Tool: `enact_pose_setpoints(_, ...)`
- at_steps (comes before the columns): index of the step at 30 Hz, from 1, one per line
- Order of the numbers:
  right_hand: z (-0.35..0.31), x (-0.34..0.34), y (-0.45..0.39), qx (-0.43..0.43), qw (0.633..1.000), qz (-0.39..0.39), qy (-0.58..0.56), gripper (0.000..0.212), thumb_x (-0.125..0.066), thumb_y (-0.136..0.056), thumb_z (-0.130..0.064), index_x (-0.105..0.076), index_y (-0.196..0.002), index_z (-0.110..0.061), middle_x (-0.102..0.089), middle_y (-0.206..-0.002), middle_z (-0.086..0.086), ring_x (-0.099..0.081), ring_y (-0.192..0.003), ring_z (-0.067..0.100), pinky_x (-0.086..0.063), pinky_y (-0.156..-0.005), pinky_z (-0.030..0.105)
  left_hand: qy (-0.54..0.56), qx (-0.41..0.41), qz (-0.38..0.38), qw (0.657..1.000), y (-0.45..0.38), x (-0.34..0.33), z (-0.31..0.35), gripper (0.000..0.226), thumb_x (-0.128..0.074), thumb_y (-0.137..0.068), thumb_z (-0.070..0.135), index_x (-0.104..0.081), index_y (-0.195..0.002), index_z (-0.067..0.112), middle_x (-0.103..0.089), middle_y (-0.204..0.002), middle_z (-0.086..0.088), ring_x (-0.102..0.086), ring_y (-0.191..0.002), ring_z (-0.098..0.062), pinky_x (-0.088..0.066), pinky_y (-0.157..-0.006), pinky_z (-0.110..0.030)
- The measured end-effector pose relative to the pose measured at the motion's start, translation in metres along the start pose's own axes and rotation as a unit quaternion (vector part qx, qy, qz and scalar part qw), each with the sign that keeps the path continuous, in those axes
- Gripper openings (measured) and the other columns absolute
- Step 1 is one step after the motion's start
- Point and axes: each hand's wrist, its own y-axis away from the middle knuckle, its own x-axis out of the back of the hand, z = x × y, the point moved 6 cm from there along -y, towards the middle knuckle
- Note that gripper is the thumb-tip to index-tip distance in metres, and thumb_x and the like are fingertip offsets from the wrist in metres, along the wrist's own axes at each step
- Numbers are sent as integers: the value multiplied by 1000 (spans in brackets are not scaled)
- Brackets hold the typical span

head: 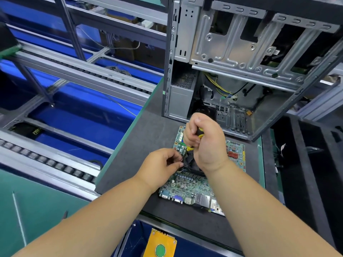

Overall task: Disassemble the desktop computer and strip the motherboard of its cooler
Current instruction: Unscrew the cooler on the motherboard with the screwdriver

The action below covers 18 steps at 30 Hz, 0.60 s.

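Gripping a yellow-and-black-handled screwdriver (pixel 193 143) upright, the right hand (pixel 206 143) works at centre frame over the black cooler (pixel 191 164) on the green motherboard (pixel 189 184), which lies on the dark grey mat (pixel 148 130). The left hand (pixel 159 167) pinches thin wires (pixel 182 157) beside the cooler. The opened grey metal computer case (pixel 241 58) stands at upper right.

both your forearms are bare, coming up from the bottom edge of the frame, no sleeves in view anywhere along them. your left hand (pixel 161 164) at centre frame carries no glove, no ring, no watch at the wrist. your right hand (pixel 206 143), just above and right of it, is bare too, short trimmed nails showing.
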Motion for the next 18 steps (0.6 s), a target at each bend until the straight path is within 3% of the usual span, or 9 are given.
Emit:
enact_pose_setpoints(3,0,-2,-9,-38,998,-56,0,18,-40,-81,-10,-38,-64,-11,-27,-46,0,-18,-43,11,-14,-45,23,3,-2,-6,1000,-2,0,-1,24,-77,-80,15,-61,-76,33,-61,-72,16,-55,-68,4,-44,-68,-10)
enact_pose_setpoints(5,1,6,-9,-50,998,-22,24,14,-46,-84,-13,-41,-72,-10,-34,-54,3,-28,-48,16,-22,-49,29,24,3,-11,1000,-2,0,-2,26,-77,-80,13,-61,-76,34,-61,-73,14,-55,-67,4,-44,-69,-10)
enact_pose_setpoints(7,4,15,-3,-52,997,32,50,14,-57,-84,-18,-46,-79,-13,-44,-68,11,-46,-62,20,-38,-63,29,44,6,-19,999,-2,-1,-3,28,-77,-80,12,-61,-78,35,-62,-76,11,-56,-69,4,-45,-70,-10)
enact_pose_setpoints(9,6,20,5,-41,994,76,66,16,-66,-81,-23,-52,-82,-16,-49,-81,15,-54,-77,20,-42,-72,29,44,4,-24,999,-2,-2,-4,27,-77,-81,12,-62,-79,36,-63,-79,9,-57,-72,2,-44,-71,-10)
enact_pose_setpoints(13,9,18,16,-17,992,120,40,14,-70,-79,-26,-72,-91,-20,-60,-82,3,-54,-79,14,-43,-65,18,38,-1,-13,999,-3,0,-3,32,-77,-80,13,-60,-75,39,-63,-79,9,-58,-73,0,-45,-72,-10)
enact_pose_setpoints(18,12,4,21,9,999,44,8,28,-51,-92,-32,-66,-106,-12,-45,-74,2,-42,-71,12,-38,-69,17,29,-9,-10,999,-2,1,-2,33,-77,-80,14,-58,-73,41,-62,-76,10,-58,-72,-1,-45,-71,-13)
